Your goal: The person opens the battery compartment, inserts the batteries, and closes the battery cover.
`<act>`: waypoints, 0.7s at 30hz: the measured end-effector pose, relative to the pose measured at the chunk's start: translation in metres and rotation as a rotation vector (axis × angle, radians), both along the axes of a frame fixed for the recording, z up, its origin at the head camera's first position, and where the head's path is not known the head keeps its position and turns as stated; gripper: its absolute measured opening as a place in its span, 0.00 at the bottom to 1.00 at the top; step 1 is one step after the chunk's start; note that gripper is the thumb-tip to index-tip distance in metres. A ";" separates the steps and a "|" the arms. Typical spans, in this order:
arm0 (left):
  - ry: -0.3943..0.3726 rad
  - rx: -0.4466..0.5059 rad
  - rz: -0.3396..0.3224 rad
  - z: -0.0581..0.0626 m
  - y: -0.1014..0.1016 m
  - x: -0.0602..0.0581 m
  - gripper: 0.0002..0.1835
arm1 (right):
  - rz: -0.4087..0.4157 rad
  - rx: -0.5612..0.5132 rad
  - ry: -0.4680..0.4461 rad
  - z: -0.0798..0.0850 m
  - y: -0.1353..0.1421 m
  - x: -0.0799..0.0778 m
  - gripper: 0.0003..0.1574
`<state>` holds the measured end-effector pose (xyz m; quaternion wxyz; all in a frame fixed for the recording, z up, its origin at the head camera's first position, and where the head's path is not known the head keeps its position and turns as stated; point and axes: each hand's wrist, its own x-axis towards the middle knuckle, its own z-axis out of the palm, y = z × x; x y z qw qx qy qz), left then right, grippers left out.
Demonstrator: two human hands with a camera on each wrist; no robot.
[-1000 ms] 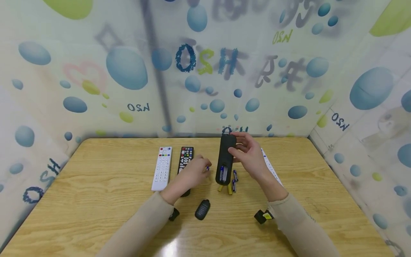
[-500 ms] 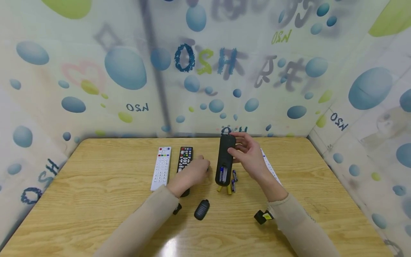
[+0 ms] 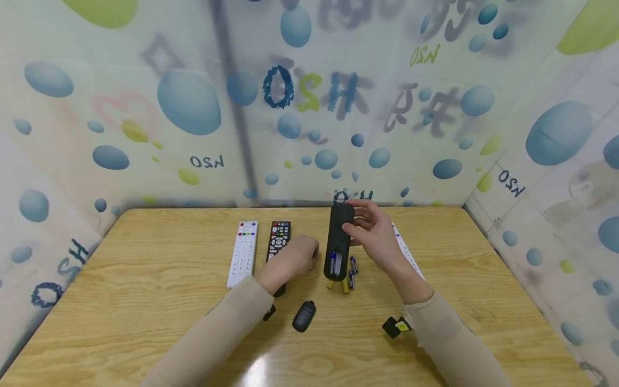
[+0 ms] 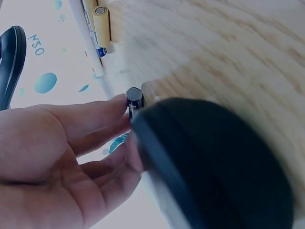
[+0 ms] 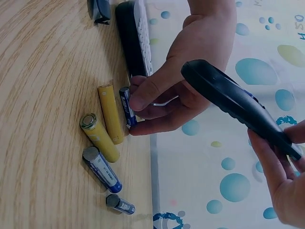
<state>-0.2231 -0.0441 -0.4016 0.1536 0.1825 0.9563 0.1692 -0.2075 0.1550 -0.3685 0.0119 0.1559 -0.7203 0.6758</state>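
My left hand point(image 3: 296, 253) pinches a blue-and-white battery point(image 5: 127, 106) between thumb and fingers, low at the tabletop. In the left wrist view, only the dark end of this battery point(image 4: 135, 98) shows past the thumb. My right hand point(image 3: 374, 234) holds a black remote control point(image 3: 340, 228) by its upper part, back side facing me. Its battery compartment is uncovered, with blue-and-silver batteries point(image 3: 336, 263) inside. Below the held remote, two yellow batteries point(image 5: 110, 114) and two more blue ones point(image 5: 102, 169) lie on the table. A black battery cover point(image 3: 304, 316) lies nearer to me.
A white remote point(image 3: 243, 255) and another black remote point(image 3: 279, 234) lie at left; my left forearm crosses over the black one. A third, white remote point(image 3: 406, 250) is partly hidden behind my right hand. A patterned curtain point(image 3: 309, 134) hangs behind the wooden table point(image 3: 145, 279).
My left hand has shifted slightly right and turned, so the blue battery end once visible at its fingertips is hidden in the head view. My right hand and remote stay nearly still.
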 end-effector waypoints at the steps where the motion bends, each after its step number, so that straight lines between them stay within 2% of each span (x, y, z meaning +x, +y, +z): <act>1: -0.004 -0.002 -0.001 0.000 0.000 0.000 0.08 | 0.000 0.001 0.000 0.000 0.000 0.000 0.31; 12: 0.016 0.037 -0.004 -0.002 0.001 0.000 0.03 | 0.008 0.005 -0.002 0.000 -0.001 0.000 0.31; 17: 0.043 0.035 -0.002 -0.006 0.001 -0.001 0.04 | 0.010 0.002 -0.005 0.000 -0.001 0.001 0.31; 21: 0.037 0.056 0.009 -0.006 0.001 -0.001 0.03 | 0.011 -0.001 -0.009 0.001 -0.001 0.002 0.31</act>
